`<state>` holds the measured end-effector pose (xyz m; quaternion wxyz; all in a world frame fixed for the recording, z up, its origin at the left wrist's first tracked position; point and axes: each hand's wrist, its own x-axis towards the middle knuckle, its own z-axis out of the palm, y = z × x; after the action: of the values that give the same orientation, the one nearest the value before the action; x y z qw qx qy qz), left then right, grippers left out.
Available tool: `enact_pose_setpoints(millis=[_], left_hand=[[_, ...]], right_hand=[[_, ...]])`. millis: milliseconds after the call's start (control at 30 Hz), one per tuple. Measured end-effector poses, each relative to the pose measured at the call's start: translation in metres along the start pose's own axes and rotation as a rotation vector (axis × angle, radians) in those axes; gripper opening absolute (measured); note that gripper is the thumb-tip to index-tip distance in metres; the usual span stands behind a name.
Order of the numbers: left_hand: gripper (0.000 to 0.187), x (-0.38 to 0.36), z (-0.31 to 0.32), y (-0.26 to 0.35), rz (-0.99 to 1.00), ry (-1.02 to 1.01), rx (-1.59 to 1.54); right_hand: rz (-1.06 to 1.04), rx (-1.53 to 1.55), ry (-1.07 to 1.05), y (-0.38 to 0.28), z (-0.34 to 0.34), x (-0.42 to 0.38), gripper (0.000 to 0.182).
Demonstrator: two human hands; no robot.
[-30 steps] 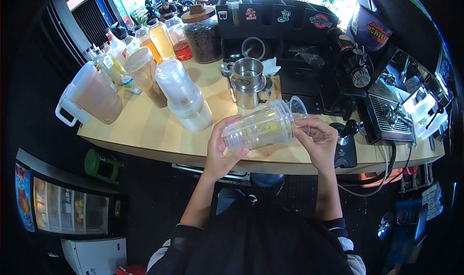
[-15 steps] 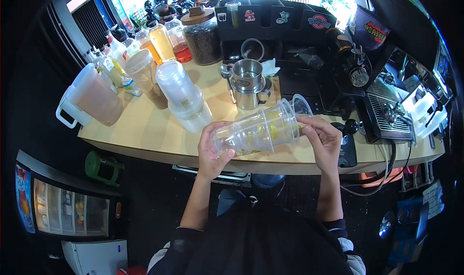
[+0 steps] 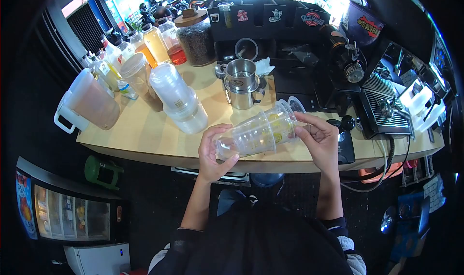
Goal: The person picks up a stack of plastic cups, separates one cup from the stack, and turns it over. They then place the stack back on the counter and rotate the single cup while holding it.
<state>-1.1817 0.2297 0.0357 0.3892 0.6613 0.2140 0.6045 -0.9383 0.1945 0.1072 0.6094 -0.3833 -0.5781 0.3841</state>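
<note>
A stack of clear plastic cups (image 3: 256, 133) with yellow-green prints lies tilted between my hands, above the counter's front edge. My left hand (image 3: 212, 151) is wrapped round its narrow base end, at the left. At the rim end, my right hand (image 3: 319, 138) pinches the outermost cups with thumb and fingers. Behind the stack stand metal cups (image 3: 241, 84), one on top of the other. Nested clear tubs (image 3: 179, 101) stand on the counter to the left of them.
On the wooden counter (image 3: 140, 142), a pitcher (image 3: 94, 101), bottles (image 3: 154, 43) and a jar of beans (image 3: 195, 38) stand at the left. An espresso machine (image 3: 386, 106), grinder (image 3: 340, 52) and tamper (image 3: 347, 123) are at the right. A black organiser (image 3: 261, 19) runs along the back.
The view has shifted slightly. The cups at the rim end sit closer together, and my right hand has moved a little left along with them. My left hand still holds the base.
</note>
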Motion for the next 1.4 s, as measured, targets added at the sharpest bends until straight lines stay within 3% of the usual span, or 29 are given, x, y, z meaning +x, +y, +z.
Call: enact_pose_setpoints(millis=[133, 200, 300, 467, 533, 767, 933, 1133, 1333, 1400], left_hand=[[0.059, 0.001, 0.004, -0.002, -0.044, 0.11, -0.157], [0.064, 0.001, 0.007, 0.002, -0.242, 0.149, -0.417], [0.066, -0.002, 0.011, -0.011, -0.21, 0.065, -0.226], [0.066, 0.001, 0.014, -0.006, -0.216, 0.085, -0.232], [0.065, 0.001, 0.014, -0.005, -0.197, 0.08, -0.23], [0.068, 0.001, 0.02, -0.005, -0.183, 0.037, -0.171], [0.07, 0.001, 0.025, -0.003, -0.229, 0.053, -0.181], [0.063, 0.0, 0.025, -0.008, -0.186, 0.092, -0.144], [0.056, -0.003, 0.027, -0.013, -0.236, 0.136, -0.135], [0.054, -0.005, 0.028, -0.016, -0.339, 0.145, -0.221]], right_hand=[[-0.072, -0.039, -0.03, 0.004, -0.004, -0.003, 0.028], [-0.153, -0.063, -0.023, 0.009, -0.004, -0.005, 0.027], [-0.167, -0.076, -0.089, 0.01, 0.002, -0.007, 0.026], [-0.194, -0.119, -0.067, 0.011, -0.001, -0.007, 0.021], [-0.181, -0.117, 0.056, 0.009, -0.003, -0.005, 0.022], [-0.082, -0.226, 0.015, -0.005, 0.004, -0.003, 0.027], [-0.001, -0.11, -0.026, 0.0, 0.004, 0.0, 0.03], [-0.065, -0.235, -0.023, -0.001, 0.0, 0.001, 0.03], [-0.079, -0.276, -0.022, 0.0, -0.002, 0.004, 0.029], [-0.086, -0.268, -0.019, 0.006, -0.001, 0.003, 0.029]])
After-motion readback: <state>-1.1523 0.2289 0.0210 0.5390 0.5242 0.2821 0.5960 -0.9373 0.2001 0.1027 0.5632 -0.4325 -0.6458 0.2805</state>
